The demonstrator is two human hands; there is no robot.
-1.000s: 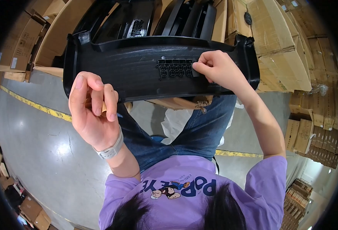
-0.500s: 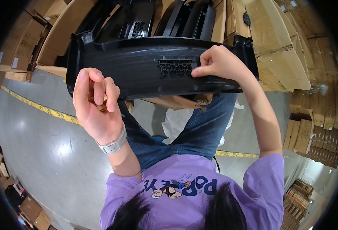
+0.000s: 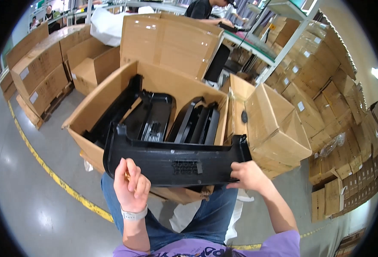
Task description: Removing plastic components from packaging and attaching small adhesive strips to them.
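Observation:
A long black plastic panel (image 3: 154, 160) lies across my knees at the front of an open cardboard box, its curved inner face up. Near its middle is a small moulded grid (image 3: 186, 167). My right hand (image 3: 248, 175) grips the panel's lower right edge with curled fingers. In front of the panel's left part, my left hand (image 3: 131, 182) is raised palm up. Its fingers curl round small brass-coloured pieces, mostly hidden now; their exact kind cannot be made out.
The open cardboard box (image 3: 84, 139) holds several more black panels (image 3: 157, 115). Another open carton (image 3: 270, 124) stands at its right. Stacked cartons rise at far left and right. Behind, a person (image 3: 206, 10) works at a bench. A yellow line (image 3: 60, 182) crosses the floor.
My right hand has moved from beside the grid to the panel's right end. My left hand stays raised and curled. The view has tilted up, showing the whole box and the bench.

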